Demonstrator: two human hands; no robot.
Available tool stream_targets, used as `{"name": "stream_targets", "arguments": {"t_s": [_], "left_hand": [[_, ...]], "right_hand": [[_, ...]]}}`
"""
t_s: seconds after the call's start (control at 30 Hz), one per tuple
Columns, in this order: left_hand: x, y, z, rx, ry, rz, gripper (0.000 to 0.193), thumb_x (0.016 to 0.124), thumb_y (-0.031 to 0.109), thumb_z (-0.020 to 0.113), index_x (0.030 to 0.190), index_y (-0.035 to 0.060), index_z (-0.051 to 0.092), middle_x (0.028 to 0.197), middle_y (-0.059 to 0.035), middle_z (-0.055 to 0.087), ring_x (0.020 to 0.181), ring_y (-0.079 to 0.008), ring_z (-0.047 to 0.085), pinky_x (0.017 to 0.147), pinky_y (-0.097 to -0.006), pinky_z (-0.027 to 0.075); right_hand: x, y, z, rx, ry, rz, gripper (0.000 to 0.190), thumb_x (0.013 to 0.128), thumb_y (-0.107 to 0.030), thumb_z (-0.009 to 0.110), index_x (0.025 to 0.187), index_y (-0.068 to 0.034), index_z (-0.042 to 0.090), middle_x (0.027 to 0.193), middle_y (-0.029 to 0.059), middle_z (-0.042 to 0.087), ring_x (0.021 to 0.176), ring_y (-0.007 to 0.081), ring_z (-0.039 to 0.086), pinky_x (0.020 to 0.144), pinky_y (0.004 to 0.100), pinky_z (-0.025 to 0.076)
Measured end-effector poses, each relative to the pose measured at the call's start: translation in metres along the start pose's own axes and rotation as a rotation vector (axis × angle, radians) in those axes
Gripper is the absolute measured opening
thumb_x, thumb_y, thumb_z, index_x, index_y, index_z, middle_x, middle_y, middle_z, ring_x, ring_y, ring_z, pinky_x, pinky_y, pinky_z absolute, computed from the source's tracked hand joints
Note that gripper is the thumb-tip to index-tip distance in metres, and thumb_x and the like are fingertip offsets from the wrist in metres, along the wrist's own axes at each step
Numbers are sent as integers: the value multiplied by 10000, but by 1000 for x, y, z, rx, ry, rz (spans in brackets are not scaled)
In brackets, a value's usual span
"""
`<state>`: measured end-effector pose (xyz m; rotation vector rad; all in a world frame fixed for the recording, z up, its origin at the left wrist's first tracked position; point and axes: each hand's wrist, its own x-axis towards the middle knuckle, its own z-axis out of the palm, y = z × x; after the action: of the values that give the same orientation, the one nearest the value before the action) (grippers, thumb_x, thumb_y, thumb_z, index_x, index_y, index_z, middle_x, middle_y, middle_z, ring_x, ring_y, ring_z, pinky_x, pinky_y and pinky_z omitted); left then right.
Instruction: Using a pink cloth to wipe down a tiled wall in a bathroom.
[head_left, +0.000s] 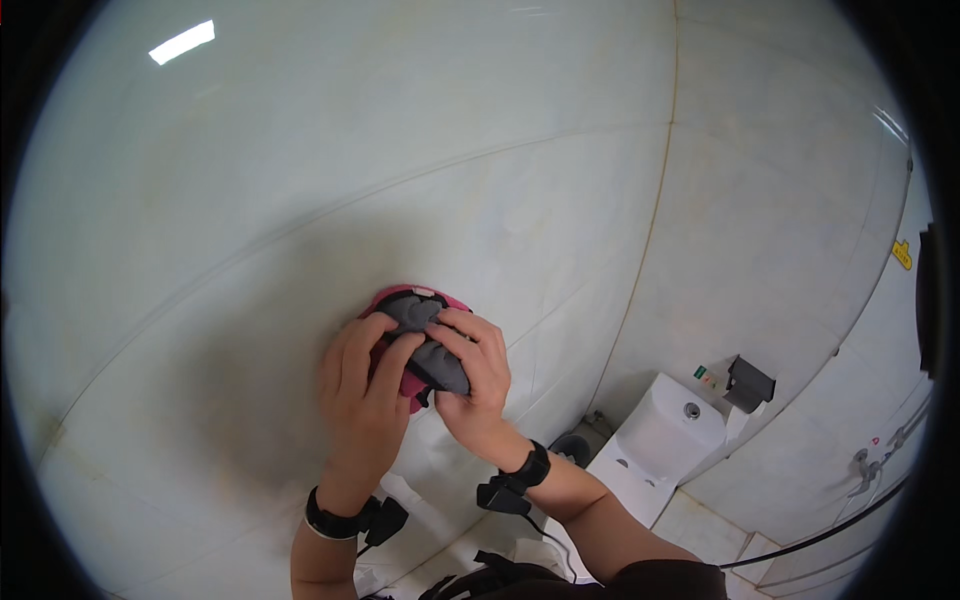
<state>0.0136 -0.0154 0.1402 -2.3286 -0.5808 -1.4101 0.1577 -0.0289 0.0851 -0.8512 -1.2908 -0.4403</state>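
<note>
A bunched piece of pink and grey fabric with black edging (442, 366) is held up in front of a pale tiled wall (480, 195). It bears a small light tag at its top edge. My left hand (367, 390) grips it from the left, fingers bent over the front. On the other side, my right hand (476, 367) clasps the grey part, with the thumb underneath. The fingertips of both hands come close together at its middle. Whether the fabric touches the wall cannot be told; the side away from me is hidden.
Right of my arm stands a white toilet (667, 424), with a dark bin-like object (574, 446) beside it. A dark paper holder (750, 384) hangs on the wall above. A metal shower fitting (866, 471) is farther right. Black wristbands (330, 514) carry boxes and cables.
</note>
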Motion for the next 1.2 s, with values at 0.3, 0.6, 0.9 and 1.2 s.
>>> {"name": "stream_targets", "arguments": {"t_s": [0.3, 0.6, 0.9, 1.2], "left_hand": [[-201, -3, -8, 71, -161, -133, 400, 731, 15, 693, 1125, 86, 681, 1227, -141, 571, 1145, -391, 561, 959, -520, 456], [-137, -21, -67, 35, 59, -255, 388, 693, -11, 708, 1064, 103, 706, 1215, -143, 567, 1159, -390, 547, 955, -532, 456], [-179, -47, -86, 207, 325, -338, 463, 735, -118, 691, 1153, 70, 621, 1329, -200, 515, 1237, -399, 524, 1039, -513, 437], [-312, -31, -63, 164, 203, -504, 413, 786, 18, 847, 1102, 93, 593, 1246, -183, 497, 1150, -404, 546, 938, -502, 474]], "right_hand": [[-174, -30, -1, 99, -377, 167, 636, 598, 42, 673, 1229, -32, 658, 1303, 169, 607, 1205, 406, 580, 1003, 503, 490], [-72, -61, 25, 182, -341, -136, 561, 687, -14, 705, 1246, -14, 663, 1310, 172, 615, 1228, 380, 578, 1001, 489, 510], [-71, -117, 75, 266, -209, -146, 519, 642, -41, 726, 1159, 3, 700, 1257, 176, 650, 1156, 387, 625, 953, 463, 541], [-192, -106, 66, 250, -525, -106, 502, 724, -71, 685, 1225, -35, 660, 1340, 152, 591, 1235, 362, 574, 991, 484, 516]]}}
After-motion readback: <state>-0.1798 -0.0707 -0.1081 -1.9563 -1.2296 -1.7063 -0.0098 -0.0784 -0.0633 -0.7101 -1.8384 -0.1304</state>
